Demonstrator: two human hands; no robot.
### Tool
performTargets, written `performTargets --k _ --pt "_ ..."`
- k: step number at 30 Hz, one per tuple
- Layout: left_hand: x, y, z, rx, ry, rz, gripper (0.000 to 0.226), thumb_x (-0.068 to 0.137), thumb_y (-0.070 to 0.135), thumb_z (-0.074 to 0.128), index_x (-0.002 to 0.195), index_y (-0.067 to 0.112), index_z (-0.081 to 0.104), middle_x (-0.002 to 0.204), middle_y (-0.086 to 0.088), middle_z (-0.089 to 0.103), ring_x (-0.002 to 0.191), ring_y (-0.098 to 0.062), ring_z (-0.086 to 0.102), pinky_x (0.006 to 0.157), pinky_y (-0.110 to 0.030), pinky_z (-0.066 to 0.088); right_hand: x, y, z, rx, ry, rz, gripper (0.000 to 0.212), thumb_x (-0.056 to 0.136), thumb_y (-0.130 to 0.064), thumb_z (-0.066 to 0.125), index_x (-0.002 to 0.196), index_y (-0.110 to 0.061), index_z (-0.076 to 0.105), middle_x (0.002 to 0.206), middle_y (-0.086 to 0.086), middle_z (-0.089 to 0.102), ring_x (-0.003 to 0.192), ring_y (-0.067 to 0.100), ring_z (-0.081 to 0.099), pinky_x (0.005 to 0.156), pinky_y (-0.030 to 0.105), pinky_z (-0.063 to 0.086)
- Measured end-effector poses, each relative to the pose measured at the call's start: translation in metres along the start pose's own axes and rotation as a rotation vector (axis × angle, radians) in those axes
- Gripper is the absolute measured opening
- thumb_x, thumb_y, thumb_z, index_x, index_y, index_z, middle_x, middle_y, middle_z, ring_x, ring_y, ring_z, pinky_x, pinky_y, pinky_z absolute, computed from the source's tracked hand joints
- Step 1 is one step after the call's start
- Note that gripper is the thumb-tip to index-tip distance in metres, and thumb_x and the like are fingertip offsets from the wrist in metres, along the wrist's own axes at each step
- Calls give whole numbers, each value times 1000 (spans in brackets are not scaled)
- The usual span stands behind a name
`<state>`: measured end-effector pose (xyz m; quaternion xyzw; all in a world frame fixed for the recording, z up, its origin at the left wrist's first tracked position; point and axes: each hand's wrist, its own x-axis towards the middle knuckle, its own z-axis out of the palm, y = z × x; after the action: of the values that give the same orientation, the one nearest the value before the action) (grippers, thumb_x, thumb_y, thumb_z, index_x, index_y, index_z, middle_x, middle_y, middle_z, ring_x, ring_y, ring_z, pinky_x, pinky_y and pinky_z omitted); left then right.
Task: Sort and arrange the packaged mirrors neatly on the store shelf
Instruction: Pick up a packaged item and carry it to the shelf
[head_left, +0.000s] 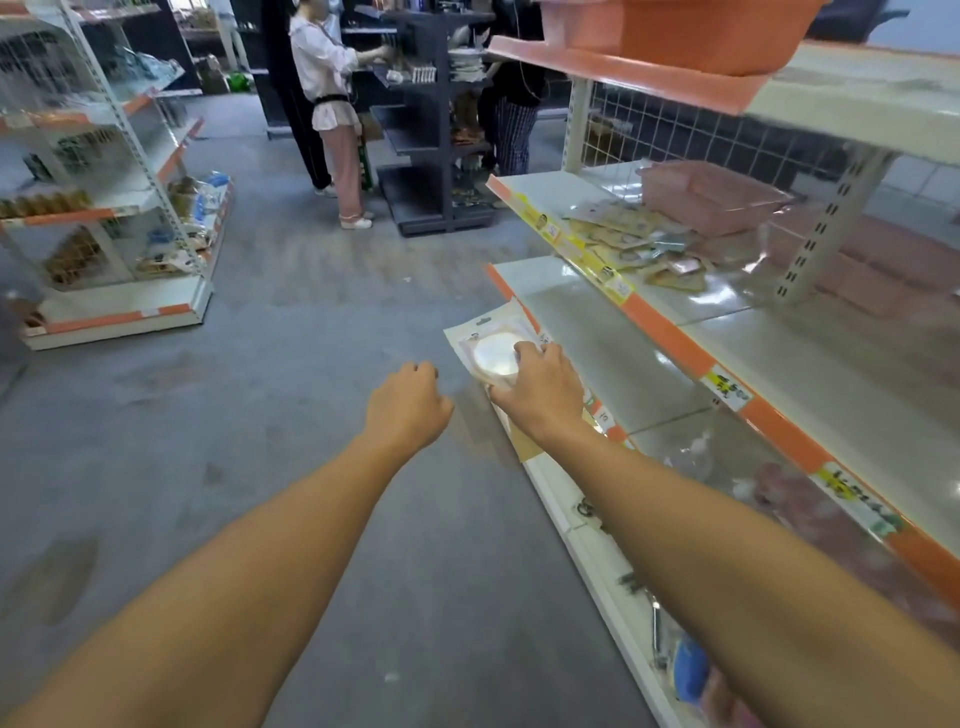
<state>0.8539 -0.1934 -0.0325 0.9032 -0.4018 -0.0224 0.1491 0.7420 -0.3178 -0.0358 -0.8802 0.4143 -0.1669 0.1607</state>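
I note right hand (540, 392) gripping one packaged mirror (488, 353) by its edge, likely for shelving; left hand (408, 402) loosely curled, holding nothing.

Head camera looks down along shelf aisle (675, 343).

Yellow price tags (724, 387) on the shelf edge (670, 338) carry print too blurred to read.

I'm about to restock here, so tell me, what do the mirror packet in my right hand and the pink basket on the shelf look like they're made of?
The mirror packet looks like glossy clear plastic film over a pale card backing: it catches glare, and a hang hole shows at the top. The pink basket looks like translucent moulded plastic, since the shelf shows faintly through its walls. The right hand grips the packet.
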Motion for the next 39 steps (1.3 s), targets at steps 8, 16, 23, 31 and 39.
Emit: performTargets --k 8,16,23,31,39 --pt "101 -58 -12 -8 -11 13 40 94 30 45 131 13 46 129 -6 49 110 -27 54 74 -32 38 94 -58 36 -2 17 14 60 77 -42 67 129 -16 50 123 12 47 112 34 49 90 40 41" --pt "211 -82 2 -10 -32 8 41 94 30 45 130 13 46 130 -6 50 111 -27 54 83 -38 48 196 -73 75 15 -12 3 60 80 -41 66 131 -15 48 125 12 46 117 33 45 92 40 40" --pt "316 -80 3 2 -26 -11 42 94 31 45 132 14 45 132 -5 49 112 -26 54 86 -38 47 303 -73 94 55 -25 2 60 79 -38 66 131 -15 48 126 12 46 115 33 47 92 40 42" --pt "414 -89 17 -1 -57 2 43 95 32 45 133 14 45 133 -6 49 113 -26 53 88 -36 45 396 -72 117 31 -38 36 60 78 -38 67 131 -17 47 126 10 45 112 32 48 88 38 42" --pt "537 -110 25 114 7 150 35 91 26 48 122 8 50 124 -12 51 109 -33 51 85 -41 43 498 -94 155 -36 37 119 62 78 -37 65 133 -17 46 129 13 45 117 34 45 91 39 38"
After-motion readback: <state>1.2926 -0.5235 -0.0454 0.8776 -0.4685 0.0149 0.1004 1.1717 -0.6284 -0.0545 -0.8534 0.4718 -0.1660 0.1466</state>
